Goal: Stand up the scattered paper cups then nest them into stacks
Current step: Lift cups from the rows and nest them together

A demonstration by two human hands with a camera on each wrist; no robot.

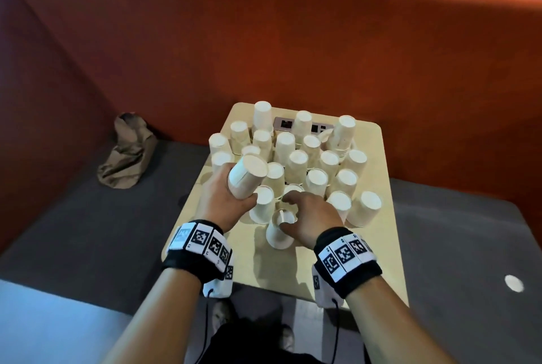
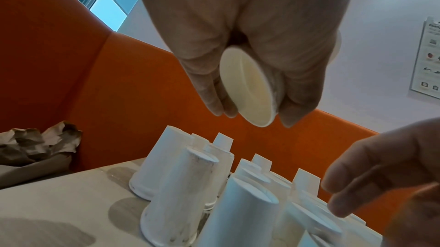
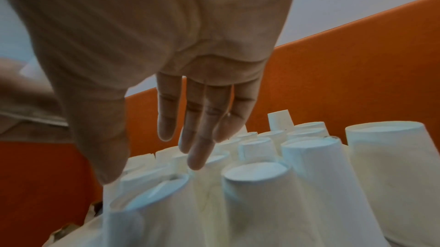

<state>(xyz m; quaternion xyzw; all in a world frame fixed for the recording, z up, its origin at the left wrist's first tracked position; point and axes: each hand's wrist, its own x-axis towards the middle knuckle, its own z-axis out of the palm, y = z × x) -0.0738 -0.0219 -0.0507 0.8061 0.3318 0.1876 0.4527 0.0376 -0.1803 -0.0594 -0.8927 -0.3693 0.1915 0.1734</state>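
Observation:
Several white paper cups stand upside down, crowded on a small beige table. My left hand grips a tilted cup above the table's left side, base pointing up and away; the left wrist view shows its base between thumb and fingers. Whether more cups are nested inside it I cannot tell. My right hand hovers with fingers spread and relaxed over the nearest upside-down cup, its thumb at the cup's top, holding nothing. The right wrist view shows cup bases just below the fingertips.
A taller nested stack stands at the table's back right, beside a socket panel. A crumpled brown paper bag lies on the grey seat at the left. An orange upholstered backrest walls the far side. Bare tabletop lies towards me.

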